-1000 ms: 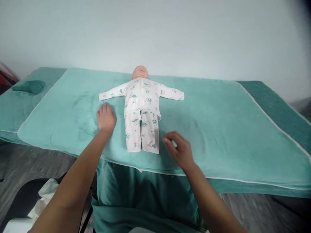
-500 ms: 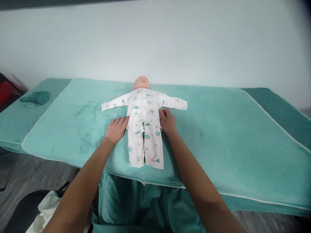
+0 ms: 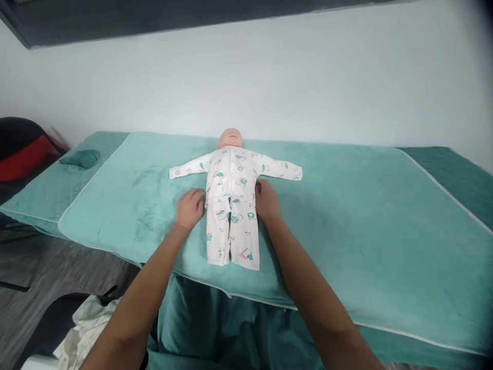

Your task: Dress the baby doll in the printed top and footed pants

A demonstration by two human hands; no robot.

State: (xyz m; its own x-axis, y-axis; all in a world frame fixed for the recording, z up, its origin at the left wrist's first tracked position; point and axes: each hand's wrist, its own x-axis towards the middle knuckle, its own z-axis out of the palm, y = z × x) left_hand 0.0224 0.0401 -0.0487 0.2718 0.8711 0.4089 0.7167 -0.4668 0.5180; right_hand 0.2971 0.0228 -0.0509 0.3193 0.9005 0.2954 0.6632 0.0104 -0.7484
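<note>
A baby doll [image 3: 230, 137] lies on its back with its arms spread wide. It wears a white long-sleeved baby shirt [image 3: 231, 172] with teal and red prints. Matching baby pants [image 3: 244, 236] cover its legs, and the shirt's hem overlaps their waist. My left hand [image 3: 190, 208] rests at the waist on the left, its fingers curled in and their tips partly hidden. On the other side, my right hand [image 3: 267, 199] has its fingers bent against the shirt's lower side edge, in what looks like a pinch.
The doll lies on a bed with a teal plush cover [image 3: 346, 216] against a white wall [image 3: 292, 87]. A small teal cushion [image 3: 80, 159] is at the left end. Near it stands a black and red chair [image 3: 26, 154]. Pale clothes [image 3: 87, 326] lie on a dark chair at lower left.
My left hand has drawn slightly away from the doll's side, and its fingers are more curled. The right hand stays at the shirt's side. The view has tilted up and shifted left.
</note>
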